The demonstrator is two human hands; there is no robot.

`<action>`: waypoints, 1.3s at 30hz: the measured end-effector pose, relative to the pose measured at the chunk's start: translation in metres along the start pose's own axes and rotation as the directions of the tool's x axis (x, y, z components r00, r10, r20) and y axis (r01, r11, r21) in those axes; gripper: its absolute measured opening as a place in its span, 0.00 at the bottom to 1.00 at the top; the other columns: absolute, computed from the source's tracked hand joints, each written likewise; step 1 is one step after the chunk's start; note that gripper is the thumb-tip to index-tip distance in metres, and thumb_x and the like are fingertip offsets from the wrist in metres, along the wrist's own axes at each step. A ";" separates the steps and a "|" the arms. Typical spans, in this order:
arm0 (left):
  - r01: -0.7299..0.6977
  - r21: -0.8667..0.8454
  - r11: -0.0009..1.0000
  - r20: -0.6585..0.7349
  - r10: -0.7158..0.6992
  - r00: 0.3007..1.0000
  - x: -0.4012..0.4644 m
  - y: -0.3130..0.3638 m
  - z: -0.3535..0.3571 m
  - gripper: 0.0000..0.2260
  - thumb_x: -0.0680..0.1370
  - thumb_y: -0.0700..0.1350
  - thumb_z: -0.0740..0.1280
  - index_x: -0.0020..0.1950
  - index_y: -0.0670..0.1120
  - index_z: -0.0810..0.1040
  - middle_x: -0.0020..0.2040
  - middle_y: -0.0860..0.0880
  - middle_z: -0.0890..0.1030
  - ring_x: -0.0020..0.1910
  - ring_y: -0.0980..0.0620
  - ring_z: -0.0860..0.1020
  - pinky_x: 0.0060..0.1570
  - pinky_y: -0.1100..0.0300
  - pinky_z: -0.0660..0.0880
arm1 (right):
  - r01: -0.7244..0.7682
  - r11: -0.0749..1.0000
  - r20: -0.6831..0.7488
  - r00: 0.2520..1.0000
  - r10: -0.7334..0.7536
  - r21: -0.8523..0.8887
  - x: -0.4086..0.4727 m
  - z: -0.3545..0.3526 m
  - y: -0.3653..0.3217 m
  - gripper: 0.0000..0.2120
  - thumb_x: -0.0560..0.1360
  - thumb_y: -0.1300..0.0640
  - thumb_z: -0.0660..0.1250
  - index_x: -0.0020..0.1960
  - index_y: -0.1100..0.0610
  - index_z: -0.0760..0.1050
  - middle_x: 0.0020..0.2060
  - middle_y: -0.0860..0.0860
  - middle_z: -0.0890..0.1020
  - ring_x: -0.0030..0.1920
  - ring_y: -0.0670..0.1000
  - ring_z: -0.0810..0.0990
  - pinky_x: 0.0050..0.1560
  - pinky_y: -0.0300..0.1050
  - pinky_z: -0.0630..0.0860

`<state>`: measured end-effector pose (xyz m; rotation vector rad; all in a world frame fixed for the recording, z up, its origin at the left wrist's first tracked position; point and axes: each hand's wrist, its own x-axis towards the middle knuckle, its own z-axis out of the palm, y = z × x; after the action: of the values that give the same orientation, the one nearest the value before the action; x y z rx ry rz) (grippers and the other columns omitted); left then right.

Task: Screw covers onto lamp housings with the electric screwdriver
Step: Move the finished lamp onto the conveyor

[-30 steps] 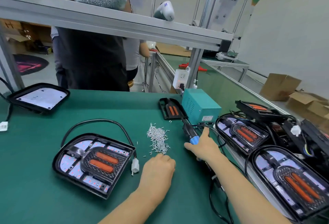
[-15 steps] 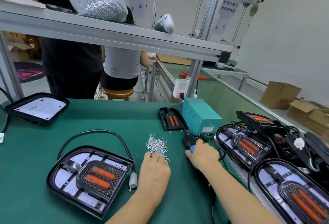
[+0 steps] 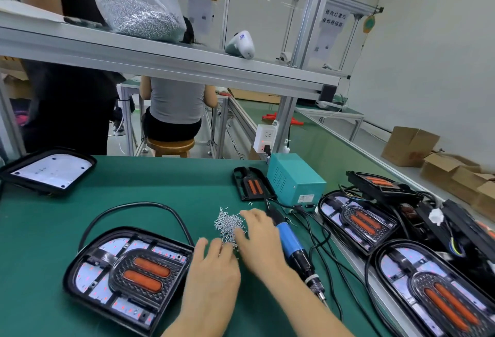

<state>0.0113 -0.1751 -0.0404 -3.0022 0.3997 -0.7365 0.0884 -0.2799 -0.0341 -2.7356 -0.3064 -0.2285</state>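
1. Both hands reach into the screw pile (image 3: 227, 225) at frame centre: left hand (image 3: 211, 269) and right hand (image 3: 258, 240), fingers spread, pinching nothing visible.
2. Pick few screws; the lamp housing (image 3: 128, 272) waits lower left, and the electric screwdriver (image 3: 290, 245) lies just right.

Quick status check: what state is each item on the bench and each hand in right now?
Lamp housing: flat, cover up, cable attached.
Electric screwdriver: lying on mat, unheld.
Loose screws: piled on mat.
Left hand: open, at the pile.
Right hand: fingers in the screws.
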 end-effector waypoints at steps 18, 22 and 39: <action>0.851 -0.292 0.436 0.198 -0.843 0.500 -0.097 -0.110 -0.010 0.33 0.77 0.62 0.58 0.76 0.46 0.56 0.75 0.45 0.61 0.75 0.48 0.53 0.72 0.48 0.48 | 0.060 0.919 0.160 0.978 -0.132 0.389 -0.045 0.023 -0.064 0.32 0.78 0.39 0.61 0.78 0.50 0.58 0.75 0.45 0.63 0.74 0.44 0.58 0.73 0.41 0.57; 0.865 -0.207 0.457 0.260 -0.826 0.499 -0.107 -0.110 -0.007 0.37 0.75 0.68 0.52 0.77 0.46 0.50 0.75 0.46 0.59 0.76 0.51 0.50 0.73 0.49 0.45 | -0.103 0.954 0.322 0.947 0.007 0.281 -0.028 0.021 -0.079 0.35 0.76 0.36 0.63 0.74 0.56 0.64 0.71 0.51 0.69 0.70 0.52 0.68 0.69 0.46 0.65; 0.411 -0.798 -0.441 0.576 -0.759 0.303 -0.058 -0.107 -0.007 0.23 0.71 0.28 0.65 0.64 0.43 0.68 0.56 0.43 0.78 0.51 0.45 0.76 0.51 0.52 0.74 | -0.382 0.848 0.609 0.788 0.091 0.367 0.021 0.022 -0.088 0.14 0.68 0.48 0.74 0.46 0.56 0.76 0.42 0.53 0.78 0.42 0.51 0.74 0.46 0.45 0.68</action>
<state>-0.0152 -0.0564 -0.0515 -3.9434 -2.4673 -1.3259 0.0894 -0.1874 -0.0196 -2.2427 -0.1265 0.6804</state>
